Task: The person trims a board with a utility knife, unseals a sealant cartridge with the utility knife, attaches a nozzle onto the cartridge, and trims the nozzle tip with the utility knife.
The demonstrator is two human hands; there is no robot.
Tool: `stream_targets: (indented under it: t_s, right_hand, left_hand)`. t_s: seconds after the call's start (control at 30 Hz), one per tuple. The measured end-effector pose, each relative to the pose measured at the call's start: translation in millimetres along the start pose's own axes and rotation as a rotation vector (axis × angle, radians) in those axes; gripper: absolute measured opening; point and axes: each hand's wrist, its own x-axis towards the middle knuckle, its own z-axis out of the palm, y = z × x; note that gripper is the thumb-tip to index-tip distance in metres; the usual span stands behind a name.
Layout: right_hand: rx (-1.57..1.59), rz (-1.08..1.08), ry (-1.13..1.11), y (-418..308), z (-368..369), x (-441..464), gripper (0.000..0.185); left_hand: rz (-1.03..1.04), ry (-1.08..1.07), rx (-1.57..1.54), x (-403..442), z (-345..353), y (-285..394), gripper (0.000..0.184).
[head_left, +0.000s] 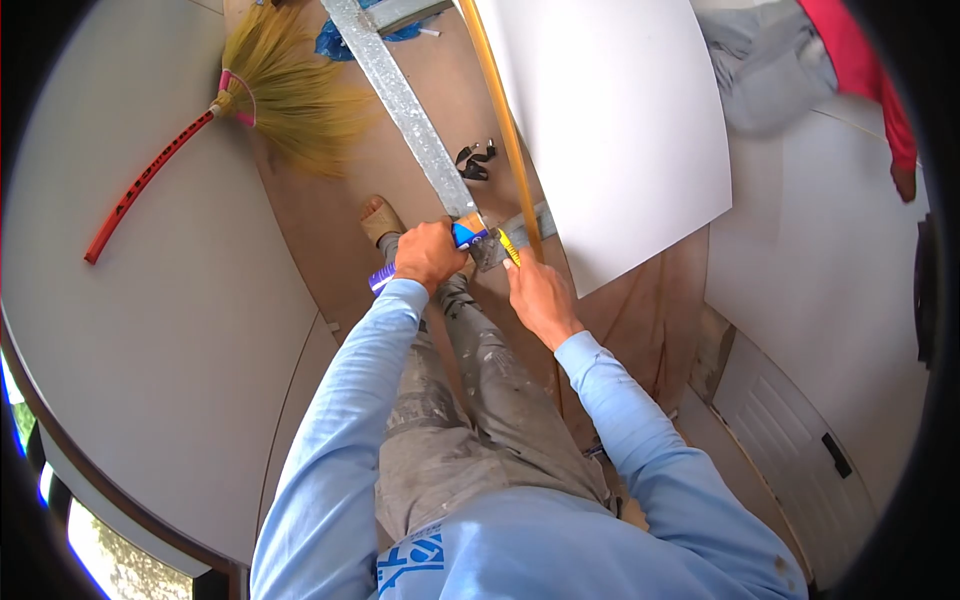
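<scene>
My left hand (428, 254) is wrapped round a blue, orange and white tube (382, 278), which slants up to the right. Just right of the tube's end, my right hand (542, 297) grips a yellow cutter (509, 246) that points up and left. The tube's tip and the cutter's tip are close together; whether they touch I cannot tell. Both are over the lower end of a grey metal bar (405, 110). A large white sheet (625, 120) lies right of the hands, beside a long yellow-brown strip (505, 120).
A straw broom (290, 90) with a red handle (150, 185) is at the upper left. Black clips or straps (475, 160) and a blue plastic bag (335, 38) lie on the brown floor. Another person in grey trousers (770, 65) and a red top is at the upper right.
</scene>
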Motion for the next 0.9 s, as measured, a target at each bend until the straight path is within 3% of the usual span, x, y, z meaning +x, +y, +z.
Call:
stream_targets:
  t_s: [0.63,0.9]
  right_hand:
    - [-0.059,0.02,-0.007,-1.5,20.8,19.9,0.027]
    - [0.069,0.019,0.055,5.3,20.3,-11.8,0.032]
  left_hand:
    - [0.004,-0.056,0.016,6.1,-14.3,1.9,0.041]
    - [0.004,-0.025,-0.031,7.9,-6.8,-6.0,0.045]
